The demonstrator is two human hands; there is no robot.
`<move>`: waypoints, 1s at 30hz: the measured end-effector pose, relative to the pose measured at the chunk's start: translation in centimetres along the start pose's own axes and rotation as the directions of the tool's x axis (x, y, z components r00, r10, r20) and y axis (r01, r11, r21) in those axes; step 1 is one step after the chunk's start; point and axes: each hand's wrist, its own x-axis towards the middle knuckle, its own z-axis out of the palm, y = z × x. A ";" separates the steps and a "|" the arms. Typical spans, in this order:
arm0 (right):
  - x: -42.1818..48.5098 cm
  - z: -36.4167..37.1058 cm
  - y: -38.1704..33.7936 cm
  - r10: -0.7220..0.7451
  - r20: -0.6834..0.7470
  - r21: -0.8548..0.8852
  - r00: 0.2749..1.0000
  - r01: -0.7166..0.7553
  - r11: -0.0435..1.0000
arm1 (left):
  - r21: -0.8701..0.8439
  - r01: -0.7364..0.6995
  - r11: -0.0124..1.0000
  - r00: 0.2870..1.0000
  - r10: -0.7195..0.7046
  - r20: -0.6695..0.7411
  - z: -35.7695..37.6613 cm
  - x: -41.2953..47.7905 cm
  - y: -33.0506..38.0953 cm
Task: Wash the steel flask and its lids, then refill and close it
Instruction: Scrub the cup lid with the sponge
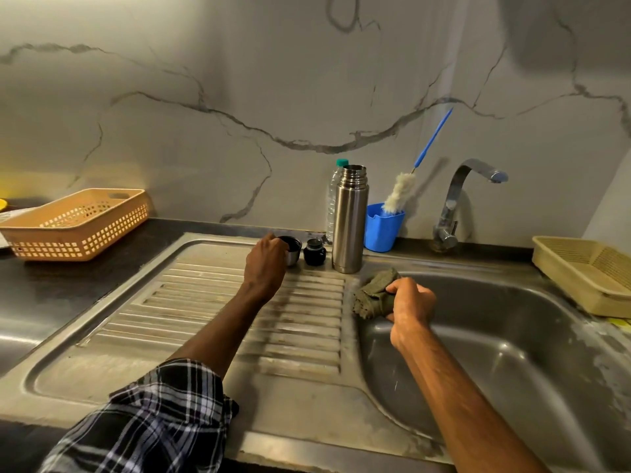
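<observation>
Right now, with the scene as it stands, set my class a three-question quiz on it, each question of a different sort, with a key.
1. True or false: the steel flask stands upright with no lid on its mouth.
2. What does the left hand grip? A. steel cup lid B. black stopper C. bottle brush
3. Fill in: the right hand holds a green ____.

Key: 1 true; 2 A; 3 cloth
</observation>
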 end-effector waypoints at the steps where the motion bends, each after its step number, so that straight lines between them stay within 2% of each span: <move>1: 0.1 0.0 0.0 -0.006 -0.003 -0.002 1.000 0.006 1.000 | -0.007 0.007 1.000 1.000 -0.007 0.000 0.3 0.0 -0.2; 9: 0.4 0.0 0.3 -0.014 -0.010 0.005 1.000 0.014 1.000 | -0.002 0.048 0.999 0.999 -0.048 -0.019 1.3 0.2 -0.8; 14: 0.7 0.0 0.4 -0.005 0.006 -0.002 1.000 0.005 1.000 | 0.022 0.023 0.999 0.997 -0.025 0.070 1.2 -0.3 -0.8; 17: 0.8 0.0 0.4 -0.007 -0.010 0.020 1.000 0.007 1.000 | -0.018 0.052 0.998 0.999 -0.052 0.003 0.8 -0.8 -0.1; 22: 1.1 -0.7 -0.5 0.032 -0.038 0.078 0.999 -0.029 0.997 | -0.187 0.008 0.982 0.996 -0.025 -0.084 -1.2 -2.3 4.8; 28: 2.2 -3.7 -2.7 0.128 0.004 0.185 0.992 -0.126 0.975 | -0.315 -0.097 0.944 0.995 0.098 -0.013 -1.2 -3.6 13.4; 30: 2.9 -6.2 -3.9 0.087 0.033 0.179 0.996 -0.092 0.980 | -0.323 -0.154 0.934 0.986 0.164 0.003 -1.1 -3.7 16.2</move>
